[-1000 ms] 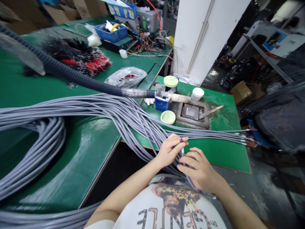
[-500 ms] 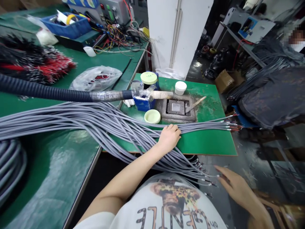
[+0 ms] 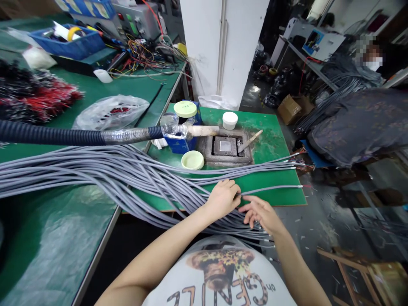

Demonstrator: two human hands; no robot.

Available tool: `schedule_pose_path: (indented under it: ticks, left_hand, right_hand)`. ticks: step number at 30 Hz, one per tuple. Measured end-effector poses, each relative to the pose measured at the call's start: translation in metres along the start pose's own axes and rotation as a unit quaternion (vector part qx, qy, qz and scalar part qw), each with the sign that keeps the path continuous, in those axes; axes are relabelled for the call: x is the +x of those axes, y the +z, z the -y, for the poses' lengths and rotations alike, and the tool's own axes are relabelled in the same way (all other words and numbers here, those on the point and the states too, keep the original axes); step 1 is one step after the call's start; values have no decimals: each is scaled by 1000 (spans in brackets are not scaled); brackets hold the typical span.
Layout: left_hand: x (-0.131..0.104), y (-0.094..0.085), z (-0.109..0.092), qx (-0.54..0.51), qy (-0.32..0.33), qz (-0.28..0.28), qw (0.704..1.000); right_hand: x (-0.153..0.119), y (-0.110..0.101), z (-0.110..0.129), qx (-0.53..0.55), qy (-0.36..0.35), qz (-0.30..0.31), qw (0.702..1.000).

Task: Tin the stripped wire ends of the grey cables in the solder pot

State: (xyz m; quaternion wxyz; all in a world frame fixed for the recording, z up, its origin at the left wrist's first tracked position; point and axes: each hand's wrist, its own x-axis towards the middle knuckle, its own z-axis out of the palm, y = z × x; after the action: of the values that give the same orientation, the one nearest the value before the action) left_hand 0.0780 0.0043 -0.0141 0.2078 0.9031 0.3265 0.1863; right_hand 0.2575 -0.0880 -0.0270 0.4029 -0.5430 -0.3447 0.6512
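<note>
Half a second ago the right hand [image 3: 261,214] was out past the board's right edge; now it is back beside the left hand [image 3: 225,197], its fingers loosely spread close to a single grey cable [image 3: 270,188]. Whether they touch it, I cannot tell. The left hand is curled around that cable, which now runs along the front part of the green board [image 3: 280,198], its white-banded tip and thin reddish wires at the right edge. Behind it, smooth, round-jacketed cables [image 3: 248,171] lie side by side, bare coloured cores fanned over the same edge. More cables droop past the front edge, below the hands.

Near the board's back edge sit a crusted, square-mouthed metal pot [image 3: 228,160] and a white plastic tub [image 3: 230,120]. A ribbed hose [image 3: 57,132] crosses the glossy green workbench [image 3: 63,238]. Beyond stands a white column [image 3: 207,51]; the grey floor [image 3: 295,242] is littered with scraps.
</note>
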Motion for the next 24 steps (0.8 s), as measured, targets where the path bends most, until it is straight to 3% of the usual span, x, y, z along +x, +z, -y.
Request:
schedule_pose_path:
  ticks: [2, 4, 6, 8, 11, 14, 16, 18, 21, 24]
  left_hand:
    - [-9, -8, -3, -45, 17, 0, 999]
    - [-20, -14, -4, -81, 25, 12, 996]
    - [-28, -18, -5, -126, 25, 28, 991]
    - [-32, -21, -5, -210, 3, 24, 977]
    - [-32, -26, -6, -393, -60, -33, 917]
    - [-26, -31, -10, -539, -99, -108, 829]
    - [-23, -33, -11, -594, -123, -151, 781]
    - [-22, -34, -11, -628, -144, -172, 745]
    - [-27, -33, -6, -647, -116, -163, 735]
    - [-34, -31, -2, -652, -65, -136, 743]
  right_hand:
    - [1, -11, 11, 88, -88, -117, 985]
    - [-3, -22, 26, 113, -201, -246, 941]
    - [-12, -27, 41, 65, -294, -340, 891]
    - [-22, -25, 52, -52, -329, -361, 871]
    - [-30, -8, 62, -313, -273, -233, 879]
    - [-29, 18, 68, -519, -213, -74, 824]
    - [-26, 34, 72, -585, -212, -17, 783]
    - [-25, 45, 76, -607, -221, 19, 763]
    - [-25, 52, 81, -566, -201, 86, 795]
    - [-20, 55, 81, -455, -155, 134, 867]
